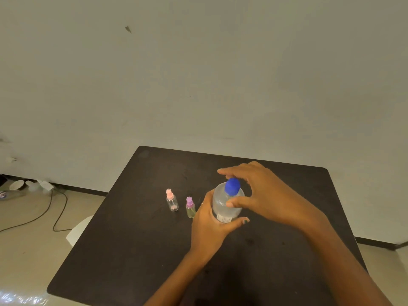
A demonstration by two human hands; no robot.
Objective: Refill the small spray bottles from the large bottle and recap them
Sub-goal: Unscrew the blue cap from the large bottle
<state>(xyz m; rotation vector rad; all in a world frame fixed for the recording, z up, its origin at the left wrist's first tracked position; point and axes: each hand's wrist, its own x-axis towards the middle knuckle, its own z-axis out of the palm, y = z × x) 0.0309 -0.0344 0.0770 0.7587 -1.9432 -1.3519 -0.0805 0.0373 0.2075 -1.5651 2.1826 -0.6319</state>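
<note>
Bottle point(227, 204), large and clear, stands upright mid-table point(136, 239), gripped round its body by the left hand point(209, 226). Right hand point(262, 195) hovers spread over the blue cap point(232, 186), gripping nothing. At nine o'clock, just beside, stand capped purple sprayer point(190, 207) and pink sprayer point(171, 200). Cable point(55, 208) on floor.

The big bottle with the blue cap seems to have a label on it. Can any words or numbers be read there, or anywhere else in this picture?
Nothing can be read.
Big bottle: a white label low on its side shows dark print, too small and blurred to read, and the left hand partly covers it.
Pink spray bottle: no text visible.
Purple spray bottle: no text visible.
Blue cap, table, wall: no text.
</note>
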